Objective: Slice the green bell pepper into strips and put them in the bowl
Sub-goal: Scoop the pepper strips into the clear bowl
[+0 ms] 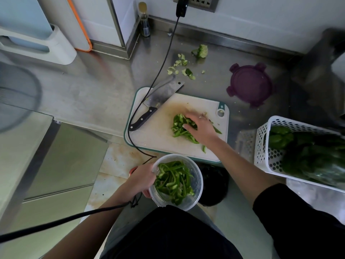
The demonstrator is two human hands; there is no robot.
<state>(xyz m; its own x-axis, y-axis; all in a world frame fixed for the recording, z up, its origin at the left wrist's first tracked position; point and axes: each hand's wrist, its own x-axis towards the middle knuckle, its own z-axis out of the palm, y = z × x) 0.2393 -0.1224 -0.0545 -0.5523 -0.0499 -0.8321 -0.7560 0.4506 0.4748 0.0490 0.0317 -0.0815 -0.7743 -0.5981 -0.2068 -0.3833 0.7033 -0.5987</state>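
While the left hand (142, 181) grips the rim of the clear bowl (194, 195), held just off the near edge of the cutting board (158, 133) and already part full of green strips (173, 181), the right hand (199, 128) lies over the remaining pile of pepper strips (179, 128) at the right of the board, fingers curling round them as if gathering a handful. Slicing looks finished: the cleaver (160, 96) lies set down at the board's far left corner, and the core and scraps (186, 62) sit on the counter beyond. The step in hand seems to be the transfer; next, I judge, the handful must be lifted clear to the bowl, and a few stray strips (204, 148) near the board's near edge collected.
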